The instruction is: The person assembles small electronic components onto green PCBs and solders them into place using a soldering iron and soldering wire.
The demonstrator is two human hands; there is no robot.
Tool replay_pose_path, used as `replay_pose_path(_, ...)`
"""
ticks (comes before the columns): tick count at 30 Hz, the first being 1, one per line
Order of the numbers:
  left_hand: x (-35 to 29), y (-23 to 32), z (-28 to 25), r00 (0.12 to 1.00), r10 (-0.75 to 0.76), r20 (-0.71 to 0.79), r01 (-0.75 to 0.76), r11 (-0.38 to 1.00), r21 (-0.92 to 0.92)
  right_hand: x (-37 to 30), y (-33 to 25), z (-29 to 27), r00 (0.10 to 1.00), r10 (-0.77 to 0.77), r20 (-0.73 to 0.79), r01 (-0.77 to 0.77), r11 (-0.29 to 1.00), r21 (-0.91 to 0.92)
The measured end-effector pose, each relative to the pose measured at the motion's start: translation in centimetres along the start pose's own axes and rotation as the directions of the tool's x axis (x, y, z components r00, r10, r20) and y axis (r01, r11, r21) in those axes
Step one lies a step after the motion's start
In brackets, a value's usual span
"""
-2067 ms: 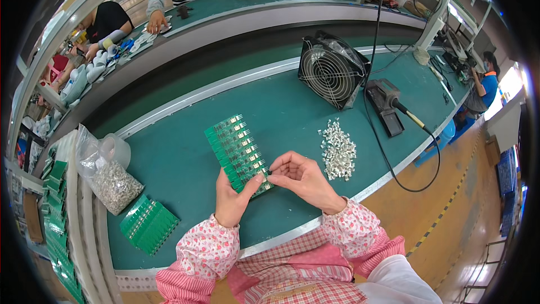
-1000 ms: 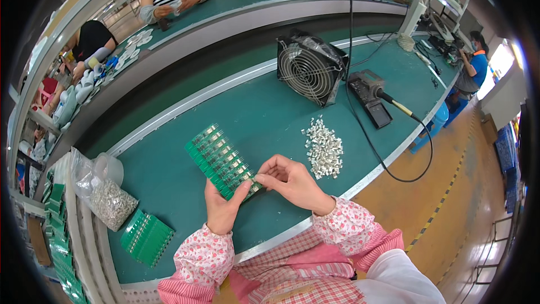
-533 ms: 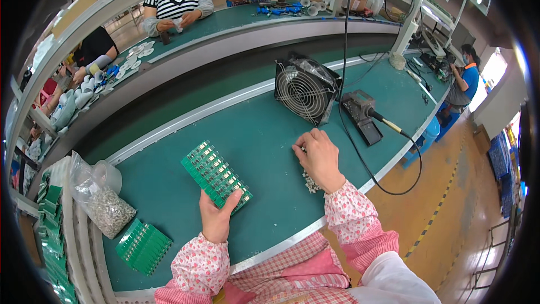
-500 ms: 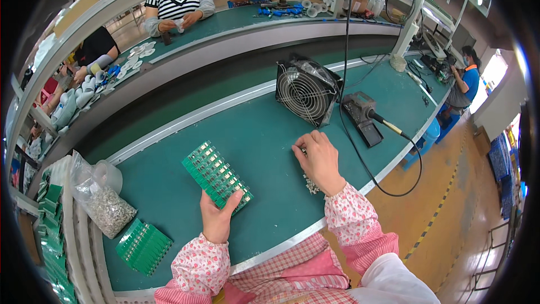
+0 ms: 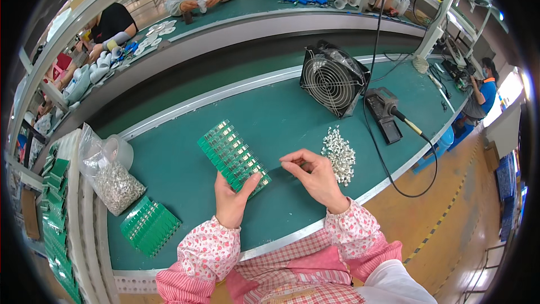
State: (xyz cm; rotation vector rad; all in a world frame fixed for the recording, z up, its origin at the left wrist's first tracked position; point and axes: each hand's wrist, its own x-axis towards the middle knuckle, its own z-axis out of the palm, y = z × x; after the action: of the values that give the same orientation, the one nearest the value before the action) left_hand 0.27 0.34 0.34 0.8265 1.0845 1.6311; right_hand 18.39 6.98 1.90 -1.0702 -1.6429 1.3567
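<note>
Green rectangular circuit-board panel (image 5: 232, 155), one: clasped by the left hand (image 5: 232, 202) over the green counter (image 5: 169, 155). Right hand (image 5: 319, 178), between panel and one heap of small silvery parts (image 5: 338, 155): fingers nearly together, contents cannot be told.

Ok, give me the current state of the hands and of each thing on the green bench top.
Left hand: gripping the panel's near end
Held circuit-board panel: raised, tilted, components on its face
Right hand: pinched, apart from panel; contents too small to tell
Small metallic parts: loose heap
Clear plastic bag: partly filled
Second circuit-board panel: lying down
Fan: upright; spinning unclear
Soldering iron: in stand; power unclear
</note>
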Motion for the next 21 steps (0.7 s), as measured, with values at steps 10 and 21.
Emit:
replay_pose_path(10, -0.3, -0.1, -0.1, 0.999, 0.027, -0.029, -0.027, 0.999, 0.024, -0.6, 0.7, 0.8, 0.999, -0.044, -0.012, 0.044, 0.998, -0.046)
replay_pose_path(21, 0.0, -0.2, -0.3, 0.999, 0.038, -0.034, -0.037, 0.998, 0.041, -0.5, 1.0, 0.9, 0.998, 0.015, -0.064, -0.015, 1.0, 0.013)
